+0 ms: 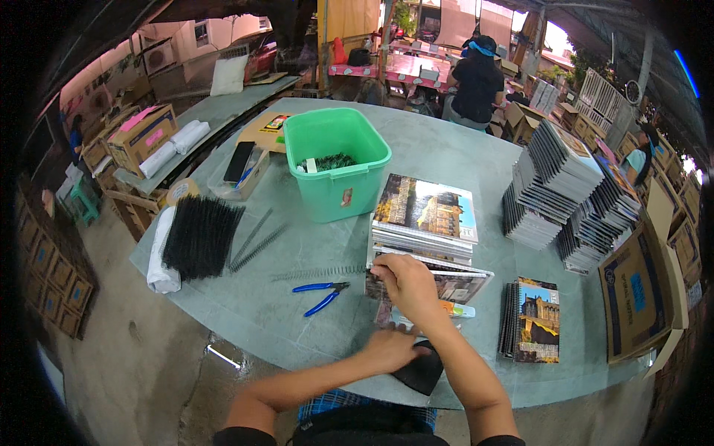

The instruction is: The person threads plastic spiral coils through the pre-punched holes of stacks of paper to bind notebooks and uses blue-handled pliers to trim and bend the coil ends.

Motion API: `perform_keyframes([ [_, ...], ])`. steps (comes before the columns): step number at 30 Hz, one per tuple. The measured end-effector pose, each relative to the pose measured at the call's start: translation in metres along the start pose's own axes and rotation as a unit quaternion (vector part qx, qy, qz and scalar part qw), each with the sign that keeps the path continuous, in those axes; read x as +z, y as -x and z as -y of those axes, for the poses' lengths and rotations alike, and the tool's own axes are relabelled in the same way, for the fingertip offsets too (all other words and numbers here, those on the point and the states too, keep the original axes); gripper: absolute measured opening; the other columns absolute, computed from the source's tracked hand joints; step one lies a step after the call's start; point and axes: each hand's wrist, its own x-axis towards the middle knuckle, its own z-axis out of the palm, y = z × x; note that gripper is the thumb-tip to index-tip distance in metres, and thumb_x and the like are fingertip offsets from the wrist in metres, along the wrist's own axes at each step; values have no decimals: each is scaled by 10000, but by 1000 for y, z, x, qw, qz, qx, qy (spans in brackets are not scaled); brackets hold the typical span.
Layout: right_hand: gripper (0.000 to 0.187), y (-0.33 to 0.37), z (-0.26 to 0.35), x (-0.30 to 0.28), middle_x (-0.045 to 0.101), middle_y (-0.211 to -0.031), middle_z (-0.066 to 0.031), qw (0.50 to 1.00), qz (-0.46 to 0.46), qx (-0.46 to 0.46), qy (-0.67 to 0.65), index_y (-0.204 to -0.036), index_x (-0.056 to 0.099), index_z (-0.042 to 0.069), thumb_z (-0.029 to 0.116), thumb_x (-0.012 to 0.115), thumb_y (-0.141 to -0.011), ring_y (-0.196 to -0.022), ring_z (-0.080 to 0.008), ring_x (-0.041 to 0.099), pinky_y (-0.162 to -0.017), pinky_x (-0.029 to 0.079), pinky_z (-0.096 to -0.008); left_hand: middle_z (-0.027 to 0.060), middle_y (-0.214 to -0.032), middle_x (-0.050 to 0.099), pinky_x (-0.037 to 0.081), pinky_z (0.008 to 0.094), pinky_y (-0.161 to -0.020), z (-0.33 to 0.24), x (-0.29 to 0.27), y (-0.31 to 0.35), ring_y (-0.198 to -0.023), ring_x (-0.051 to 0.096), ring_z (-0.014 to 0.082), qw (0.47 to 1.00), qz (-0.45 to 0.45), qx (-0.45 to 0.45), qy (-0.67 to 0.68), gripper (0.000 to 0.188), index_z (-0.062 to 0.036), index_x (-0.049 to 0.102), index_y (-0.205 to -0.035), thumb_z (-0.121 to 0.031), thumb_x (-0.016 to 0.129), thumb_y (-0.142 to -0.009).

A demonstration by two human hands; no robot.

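Note:
My right hand pinches the end of a black spiral coil at the left edge of a tilted, picture-covered book. The rest of the coil stretches left over the table. Nearer to me, my left hand has its fingers apart, beside a black pad-like piece at the table edge; its fingertips are slightly blurred. Behind the tilted book rises a stack of books with a building on the cover. Blue-handled cutting pliers lie left of my hands.
A green bin with black coils inside stands at the back. Left are a bundle of black coils, a white roll and a clear box. Right are bound books, tall book stacks and a carton. A person sits beyond.

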Motion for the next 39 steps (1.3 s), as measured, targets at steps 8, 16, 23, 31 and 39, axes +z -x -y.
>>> perform_keyframes([
  [8, 133, 44, -24, -60, 637, -773, -81, 976, -33, 67, 205, -842, 637, 99, 208, 669, -775, -759, -271, 585, -680, 423, -389, 150, -915, 589, 481, 414, -758, 11, -44, 17, -906, 583, 338, 977, -172, 82, 101, 346, -94, 582, -1095, -206, 652, -775],
  [16, 125, 43, -30, -54, 658, -717, -36, 990, -64, 71, 102, -824, 697, 128, 242, 674, -779, -685, -214, 603, -641, 394, -353, 93, -891, 588, 468, 347, -687, 50, -92, 22, -803, 573, 256, 941, -302, 153, 21, 259, -105, 646, -965, -98, 711, -715],
  [23, 168, 41, -26, -43, 653, -715, -44, 986, -44, 96, 130, -894, 697, 119, 237, 673, -777, -691, -213, 604, -626, 394, -343, 101, -903, 579, 455, 329, -681, 47, -123, 19, -842, 557, 241, 875, -462, 132, 56, 359, -90, 644, -1068, -57, 722, -719],
  [31, 170, 40, -16, -44, 665, -811, -43, 987, -43, 37, 152, -901, 671, 97, 187, 680, -756, -785, -220, 611, -691, 426, -358, 94, -888, 583, 462, 368, -743, 68, -114, 19, -852, 562, 283, 928, -351, 119, -41, 275, -130, 654, -1017, -99, 688, -746],
  [39, 158, 28, 2, -27, 635, -776, -44, 988, -3, 29, 151, -949, 649, 105, 122, 634, -793, -761, -224, 588, -662, 400, -352, 99, -847, 546, 475, 351, -642, 59, -113, 16, -770, 567, 264, 897, -432, 93, 15, 284, -102, 651, -1027, -111, 703, -747],
])
